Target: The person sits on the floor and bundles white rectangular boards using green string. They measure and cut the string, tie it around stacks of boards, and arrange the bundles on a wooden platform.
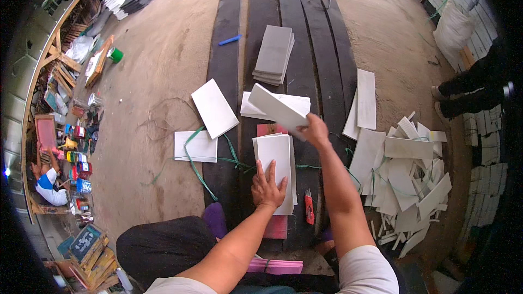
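My left hand (267, 188) lies flat with fingers apart on a stack of white rectangular sheets (275, 149). That stack sits lengthwise over a reddish-pink board (275, 227) whose two ends stick out. Up and to the right, my right hand (315, 130) grips one white rectangular sheet (275, 106) by its near right end. The held sheet is tilted and partly covers other white sheets (297, 100) lying crosswise behind it. A red utility knife (309, 207) lies right of the stack. Green twine (234, 158) runs across the boards beside and behind the stack.
Dark planks (223, 49) carry a grey-white stack (273, 51) and a blue pen (230, 40). Loose white sheets (215, 109) lie left. A heap of offcuts (406, 185) fills the right. A standing person's legs (471, 90) are far right; another person (50, 185) sits far left near paint jars.
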`<move>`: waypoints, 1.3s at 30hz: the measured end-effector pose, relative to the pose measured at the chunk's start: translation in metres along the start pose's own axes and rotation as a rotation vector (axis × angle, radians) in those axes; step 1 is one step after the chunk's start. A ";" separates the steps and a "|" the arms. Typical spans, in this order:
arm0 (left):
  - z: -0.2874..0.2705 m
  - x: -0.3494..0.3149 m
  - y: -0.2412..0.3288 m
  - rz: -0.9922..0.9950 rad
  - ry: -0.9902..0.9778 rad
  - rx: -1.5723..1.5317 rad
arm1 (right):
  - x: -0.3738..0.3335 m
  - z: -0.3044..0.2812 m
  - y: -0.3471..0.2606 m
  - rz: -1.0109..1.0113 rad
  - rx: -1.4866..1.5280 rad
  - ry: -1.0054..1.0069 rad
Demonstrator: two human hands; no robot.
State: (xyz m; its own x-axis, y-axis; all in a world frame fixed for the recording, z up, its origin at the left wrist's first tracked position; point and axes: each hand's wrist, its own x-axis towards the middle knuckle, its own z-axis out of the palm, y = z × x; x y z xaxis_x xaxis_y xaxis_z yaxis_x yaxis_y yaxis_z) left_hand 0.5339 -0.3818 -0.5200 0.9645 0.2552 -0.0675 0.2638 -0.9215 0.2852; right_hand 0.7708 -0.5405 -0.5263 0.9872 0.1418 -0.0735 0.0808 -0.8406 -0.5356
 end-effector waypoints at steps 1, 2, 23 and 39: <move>0.001 -0.001 -0.001 0.002 0.008 -0.006 | 0.002 -0.007 0.005 -0.006 0.118 0.089; 0.002 -0.002 -0.002 0.001 0.018 -0.010 | 0.003 -0.019 0.005 0.038 0.148 0.170; 0.001 0.010 -0.001 0.002 0.050 -0.029 | -0.025 -0.010 0.025 -0.112 -0.312 0.068; 0.008 0.008 -0.004 0.026 0.058 -0.051 | 0.059 -0.010 -0.018 -0.155 -0.097 0.094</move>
State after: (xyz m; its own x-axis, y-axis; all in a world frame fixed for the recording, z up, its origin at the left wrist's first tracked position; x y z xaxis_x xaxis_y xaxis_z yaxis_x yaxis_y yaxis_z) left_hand 0.5403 -0.3786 -0.5297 0.9683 0.2496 -0.0049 0.2368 -0.9120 0.3349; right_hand 0.8288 -0.5225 -0.5123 0.9701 0.2276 0.0847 0.2410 -0.8596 -0.4506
